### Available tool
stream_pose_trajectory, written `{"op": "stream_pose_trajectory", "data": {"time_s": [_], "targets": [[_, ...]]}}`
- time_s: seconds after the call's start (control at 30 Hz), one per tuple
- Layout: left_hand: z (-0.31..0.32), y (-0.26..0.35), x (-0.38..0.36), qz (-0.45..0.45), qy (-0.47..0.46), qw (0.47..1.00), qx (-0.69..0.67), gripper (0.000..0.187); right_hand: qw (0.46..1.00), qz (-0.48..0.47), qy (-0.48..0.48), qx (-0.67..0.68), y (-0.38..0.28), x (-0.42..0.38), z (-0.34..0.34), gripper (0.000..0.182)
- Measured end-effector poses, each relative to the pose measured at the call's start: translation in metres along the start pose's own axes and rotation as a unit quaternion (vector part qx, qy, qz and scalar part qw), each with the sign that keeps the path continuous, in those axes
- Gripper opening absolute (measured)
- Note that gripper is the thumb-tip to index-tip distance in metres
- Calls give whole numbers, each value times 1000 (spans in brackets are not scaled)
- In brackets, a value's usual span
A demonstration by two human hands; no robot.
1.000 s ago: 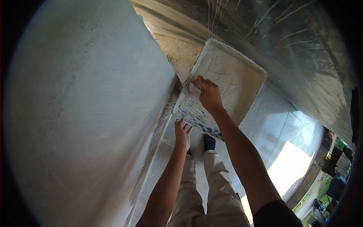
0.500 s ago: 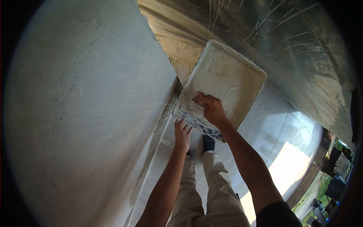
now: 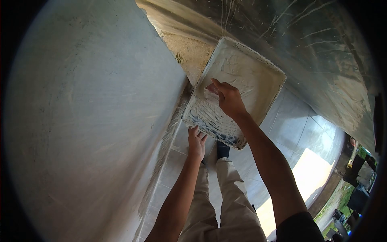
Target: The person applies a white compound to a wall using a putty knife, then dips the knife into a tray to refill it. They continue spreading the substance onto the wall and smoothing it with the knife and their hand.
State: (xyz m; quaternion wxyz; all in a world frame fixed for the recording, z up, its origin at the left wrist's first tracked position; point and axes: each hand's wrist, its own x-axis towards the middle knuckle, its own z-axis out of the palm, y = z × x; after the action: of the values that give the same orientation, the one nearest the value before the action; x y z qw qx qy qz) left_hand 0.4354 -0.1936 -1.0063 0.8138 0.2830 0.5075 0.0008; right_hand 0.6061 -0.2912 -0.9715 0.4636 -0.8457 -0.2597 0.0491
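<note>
A rectangular tray with a crusted rim holds a layer of thick off-white paste. My right hand is over the tray, closed around a small reddish scraper whose edge is at the paste; most of the tool is hidden by the fingers. Ridged streaks run through the paste between this hand and the near side, where the dark tray bottom shows through. At the near left edge, my left hand holds the tray, its fingers partly under the rim.
A large grey, smoothly coated wall rises on the left. Plastic sheeting with pale drips hangs at the upper right. Grey floor tiles lie below, with a bright sunlit patch. Bare sandy ground shows beyond the wall's corner.
My right hand has moved the scraper away from me across the paste, leaving more ridged streaks behind it. My left hand stays at the tray's near edge.
</note>
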Motion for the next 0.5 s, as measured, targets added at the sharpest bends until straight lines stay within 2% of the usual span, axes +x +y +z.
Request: {"op": "stream_pose_trajectory", "data": {"time_s": [0.17, 0.5], "targets": [[2, -1, -4, 0, -8, 1000, 1, 63, 1000, -19, 5, 6, 5, 1, 5, 48], [5, 4, -5, -2, -17, 1000, 10, 69, 1000, 18, -11, -11, 5, -1, 2, 47]]}}
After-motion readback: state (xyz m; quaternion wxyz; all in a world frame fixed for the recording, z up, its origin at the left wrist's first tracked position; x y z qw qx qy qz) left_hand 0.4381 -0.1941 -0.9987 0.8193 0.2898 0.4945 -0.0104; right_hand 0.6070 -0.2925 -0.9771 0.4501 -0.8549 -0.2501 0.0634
